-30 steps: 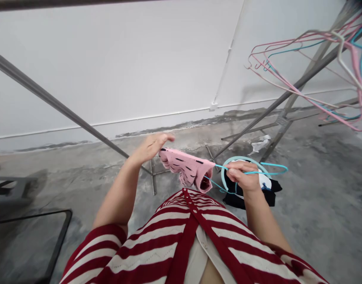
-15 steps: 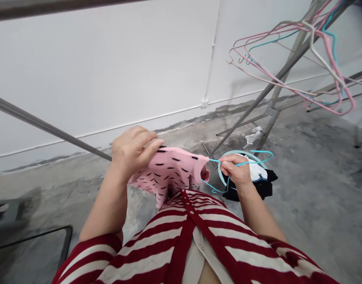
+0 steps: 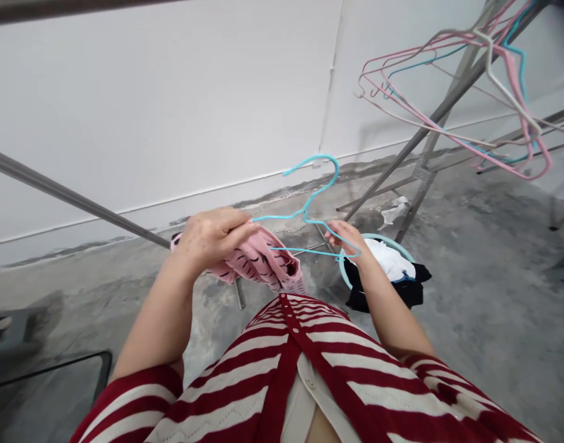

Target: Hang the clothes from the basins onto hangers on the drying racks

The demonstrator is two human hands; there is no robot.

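The left hand [image 3: 212,242] clenches a pink knit top [image 3: 258,261] and one end of a blue wire hanger [image 3: 325,186] above the concrete floor [image 3: 470,320]; the right hand [image 3: 346,237] meets the hanger's other arm, its grip unclear.

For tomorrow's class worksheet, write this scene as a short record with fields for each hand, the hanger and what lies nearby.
left hand: the left hand grips a pink knit garment with black dashes
right hand: the right hand touches a blue wire hanger
hanger: hook up, one end at the garment
nearby: a teal basin with white cloth and black cloth
behind: a steel drying rack bearing pink hangers
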